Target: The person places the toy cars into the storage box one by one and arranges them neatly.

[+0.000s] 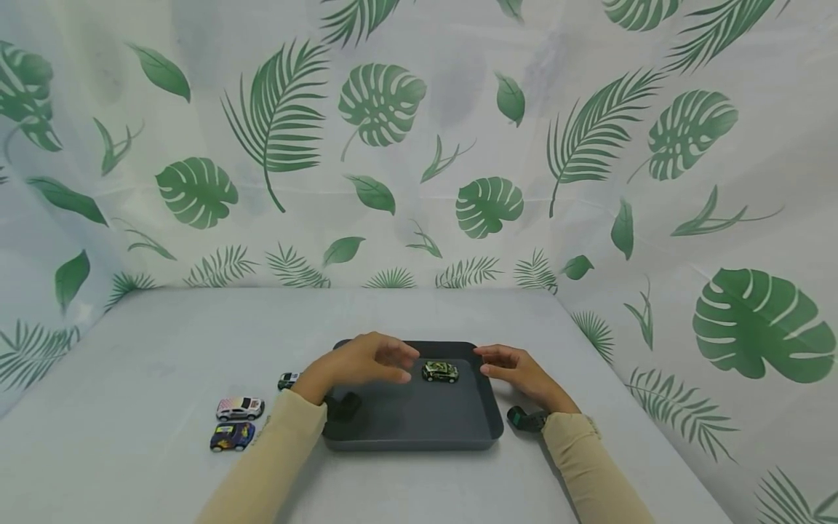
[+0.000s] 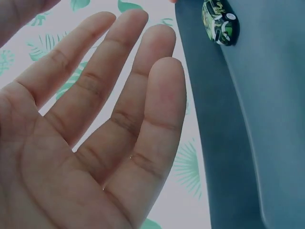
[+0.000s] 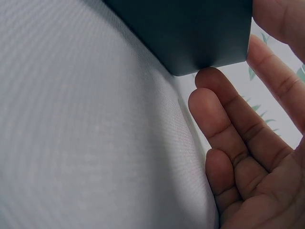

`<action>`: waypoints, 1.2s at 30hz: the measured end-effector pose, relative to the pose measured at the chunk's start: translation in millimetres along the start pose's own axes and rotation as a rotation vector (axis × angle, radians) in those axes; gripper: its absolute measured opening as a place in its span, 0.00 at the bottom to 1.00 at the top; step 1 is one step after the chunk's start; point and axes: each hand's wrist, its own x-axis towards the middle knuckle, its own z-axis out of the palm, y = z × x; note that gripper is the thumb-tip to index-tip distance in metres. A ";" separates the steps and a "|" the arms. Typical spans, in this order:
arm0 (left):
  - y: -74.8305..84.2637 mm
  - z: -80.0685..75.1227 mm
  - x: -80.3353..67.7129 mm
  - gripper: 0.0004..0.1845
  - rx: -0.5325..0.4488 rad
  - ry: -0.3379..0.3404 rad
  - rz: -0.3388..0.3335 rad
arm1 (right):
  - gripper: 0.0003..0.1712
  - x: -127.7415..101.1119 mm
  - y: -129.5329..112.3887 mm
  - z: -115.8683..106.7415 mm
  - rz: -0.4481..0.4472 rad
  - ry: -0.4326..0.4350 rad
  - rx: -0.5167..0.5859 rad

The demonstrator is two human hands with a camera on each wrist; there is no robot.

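Green car [image 1: 440, 372] — markings unreadable.

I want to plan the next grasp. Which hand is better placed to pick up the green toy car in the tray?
Probably the left hand. Its open fingers hover over the tray, beside the green toy car. The right hand is at the tray's far right corner.

Green camouflage car [image 1: 440, 372], dark-grey tray [image 1: 419, 426]

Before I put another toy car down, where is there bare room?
Most of the tray floor in front of the green car; the table behind it. Crowded: the table's left side by the three cars.
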 end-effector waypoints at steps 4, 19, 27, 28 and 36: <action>-1.5 -3.0 -10.1 0.25 0.030 0.013 0.009 | 0.27 -0.6 0.8 0.2 -0.008 0.004 -0.005; -13.2 -7.6 -41.3 0.21 0.075 0.093 0.056 | 0.28 -0.9 4.8 0.3 0.001 0.000 0.018; -25.0 -13.1 -62.1 0.21 0.039 0.122 0.105 | 0.28 -0.1 2.9 2.0 -0.005 -0.004 0.013; -26.2 -14.3 -65.1 0.21 0.034 0.127 0.109 | 0.28 0.0 2.6 2.2 -0.007 -0.004 0.010; -34.9 -25.6 -80.1 0.20 0.084 0.161 0.119 | 0.27 -0.7 -1.3 2.2 -0.010 0.006 -0.001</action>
